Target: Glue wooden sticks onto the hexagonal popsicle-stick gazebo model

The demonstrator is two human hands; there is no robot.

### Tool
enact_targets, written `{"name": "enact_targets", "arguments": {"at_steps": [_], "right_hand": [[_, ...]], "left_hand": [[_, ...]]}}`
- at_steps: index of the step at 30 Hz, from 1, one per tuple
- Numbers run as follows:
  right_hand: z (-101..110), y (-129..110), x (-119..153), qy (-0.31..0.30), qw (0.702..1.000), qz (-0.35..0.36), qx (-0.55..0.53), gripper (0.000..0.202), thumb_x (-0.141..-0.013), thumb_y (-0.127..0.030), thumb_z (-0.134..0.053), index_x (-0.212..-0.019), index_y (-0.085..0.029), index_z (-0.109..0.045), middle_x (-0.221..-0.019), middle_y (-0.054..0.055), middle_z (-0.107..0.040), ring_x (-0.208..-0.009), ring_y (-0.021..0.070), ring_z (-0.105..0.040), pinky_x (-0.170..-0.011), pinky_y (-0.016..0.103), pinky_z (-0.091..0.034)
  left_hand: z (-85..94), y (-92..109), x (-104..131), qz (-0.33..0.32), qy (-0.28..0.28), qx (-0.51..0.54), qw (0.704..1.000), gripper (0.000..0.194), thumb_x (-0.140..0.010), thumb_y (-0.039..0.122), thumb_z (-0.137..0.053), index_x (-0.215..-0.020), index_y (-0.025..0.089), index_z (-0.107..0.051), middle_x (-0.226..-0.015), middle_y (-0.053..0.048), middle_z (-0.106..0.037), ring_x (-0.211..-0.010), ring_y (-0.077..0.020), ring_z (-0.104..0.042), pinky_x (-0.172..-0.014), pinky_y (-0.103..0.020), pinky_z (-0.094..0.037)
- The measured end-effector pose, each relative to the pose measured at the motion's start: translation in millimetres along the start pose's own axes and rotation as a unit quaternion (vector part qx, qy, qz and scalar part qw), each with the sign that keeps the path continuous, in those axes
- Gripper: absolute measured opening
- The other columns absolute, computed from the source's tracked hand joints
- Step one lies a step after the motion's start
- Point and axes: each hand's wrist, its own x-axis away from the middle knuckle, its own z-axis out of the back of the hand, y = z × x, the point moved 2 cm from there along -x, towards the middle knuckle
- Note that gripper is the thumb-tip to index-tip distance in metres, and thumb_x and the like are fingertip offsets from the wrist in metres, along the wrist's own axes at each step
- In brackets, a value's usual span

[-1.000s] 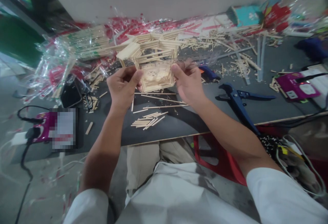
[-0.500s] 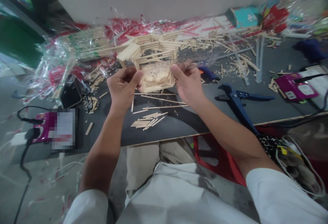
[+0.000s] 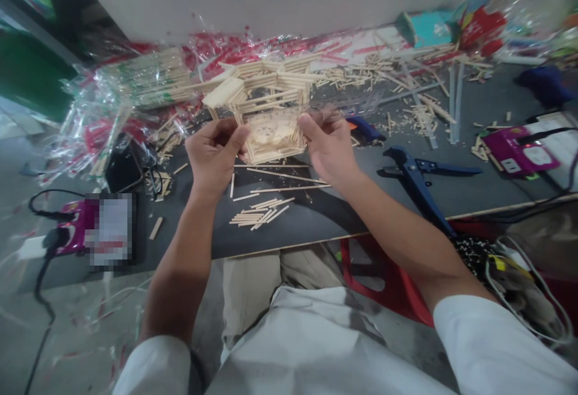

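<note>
A wooden stick model with an open, many-sided frame is held up above the dark table, tilted so its inside faces me. My left hand grips its near left corner, thumb in front and fingers curled behind. On the near right corner, my right hand pinches the frame between thumb and fingers. The other fingertips are partly hidden. Below the model lie a few long thin sticks and a small pile of short cut sticks.
Blue cutting pliers lie to the right, with a purple power strip beyond. Plastic-wrapped stick bundles fill the back left. A black phone-like object and another purple power strip sit left. Stick scraps are scattered behind.
Almost nothing differs. The view has shifted very slightly, and both hands still hold the stick model in the same place.
</note>
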Motion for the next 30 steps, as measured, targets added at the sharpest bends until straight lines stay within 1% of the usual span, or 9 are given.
{"name": "enact_targets", "arguments": {"at_steps": [3,6,9,12,15,18,24,27,30], "right_hand": [[-1.6,-1.1,0.1,0.003,1.0,-0.006,-0.008,0.071,-0.056,-0.078,-0.092,-0.073,-0.028,-0.046,-0.081,0.0,-0.062,-0.088,0.0198,-0.064,-0.089,0.038,-0.058],[-2.1,-1.2,0.0,-0.003,1.0,0.0,-0.018,0.068,-0.058,-0.076,-0.093,-0.073,-0.027,-0.047,-0.08,0.0,-0.061,-0.086,0.019,-0.063,-0.089,0.038,-0.058],[-1.1,-0.4,-0.2,-0.009,1.0,0.007,-0.006,0.067,-0.06,-0.077,-0.091,-0.073,-0.028,-0.047,-0.08,0.0,-0.06,-0.089,0.0202,-0.065,-0.088,0.038,-0.058],[-0.1,1.2,-0.7,-0.004,1.0,-0.001,0.018,0.068,-0.062,-0.079,-0.089,-0.075,-0.028,-0.046,-0.082,0.001,-0.061,-0.094,0.0219,-0.066,-0.086,0.039,-0.058],[-0.4,2.3,-1.4,0.005,1.0,-0.008,0.018,0.073,-0.058,-0.081,-0.089,-0.075,-0.028,-0.043,-0.084,0.001,-0.063,-0.095,0.0221,-0.066,-0.087,0.039,-0.058],[-1.9,2.6,-1.9,0.0,1.0,-0.004,0.005,0.076,-0.054,-0.082,-0.09,-0.075,-0.028,-0.041,-0.083,0.0,-0.062,-0.091,0.0209,-0.065,-0.088,0.039,-0.058],[-3.2,3.3,-1.3,-0.013,1.0,0.012,-0.013,0.071,-0.061,-0.078,-0.09,-0.077,-0.027,-0.043,-0.083,-0.001,-0.061,-0.087,0.0183,-0.064,-0.084,0.037,-0.059],[-2.9,3.3,-1.3,-0.007,1.0,0.008,-0.005,0.069,-0.062,-0.076,-0.091,-0.076,-0.027,-0.043,-0.085,0.0,-0.062,-0.09,0.0183,-0.065,-0.085,0.036,-0.059],[-2.6,3.1,-1.8,-0.005,1.0,-0.007,0.02,0.067,-0.064,-0.075,-0.09,-0.076,-0.027,-0.045,-0.083,0.0,-0.061,-0.093,0.0198,-0.065,-0.088,0.037,-0.059]], "left_hand": [[0.7,-2.3,-0.4,-0.004,0.001,0.005,1.0,0.037,-0.084,0.056,-0.088,-0.085,0.021,-0.077,-0.063,0.004,-0.063,-0.046,-0.0069,-0.056,-0.042,-0.02,-0.047],[0.2,-2.2,-0.1,0.003,0.0,0.006,1.0,0.036,-0.084,0.056,-0.088,-0.085,0.021,-0.076,-0.063,0.004,-0.063,-0.045,-0.0067,-0.055,-0.042,-0.02,-0.048],[-0.9,-0.6,0.2,0.015,0.006,-0.001,1.0,0.036,-0.084,0.055,-0.088,-0.083,0.021,-0.075,-0.06,0.005,-0.061,-0.045,-0.0066,-0.054,-0.042,-0.02,-0.048],[-1.9,0.1,0.3,0.028,0.021,-0.013,0.999,0.037,-0.082,0.054,-0.09,-0.083,0.021,-0.073,-0.06,0.005,-0.061,-0.045,-0.0068,-0.055,-0.041,-0.02,-0.046],[-2.2,-0.9,0.0,0.036,0.028,-0.02,0.999,0.039,-0.081,0.056,-0.089,-0.083,0.022,-0.072,-0.061,0.005,-0.062,-0.046,-0.0072,-0.055,-0.041,-0.02,-0.046],[-1.7,-2.3,-0.5,0.039,0.025,-0.023,0.999,0.043,-0.079,0.06,-0.089,-0.082,0.022,-0.07,-0.062,0.005,-0.062,-0.046,-0.0073,-0.055,-0.041,-0.02,-0.046],[0.1,-4.6,-0.8,0.035,0.023,-0.031,0.999,0.049,-0.078,0.067,-0.087,-0.085,0.022,-0.07,-0.064,0.004,-0.062,-0.047,-0.0076,-0.055,-0.042,-0.021,-0.044],[-0.5,-5.2,-0.4,0.031,0.025,-0.029,0.999,0.047,-0.08,0.066,-0.087,-0.086,0.022,-0.071,-0.063,0.004,-0.062,-0.047,-0.008,-0.055,-0.042,-0.022,-0.043],[-1.4,-4.6,0.1,0.032,0.032,-0.005,0.999,0.043,-0.081,0.062,-0.088,-0.086,0.023,-0.071,-0.062,0.004,-0.061,-0.046,-0.0084,-0.055,-0.04,-0.022,-0.044]]}}
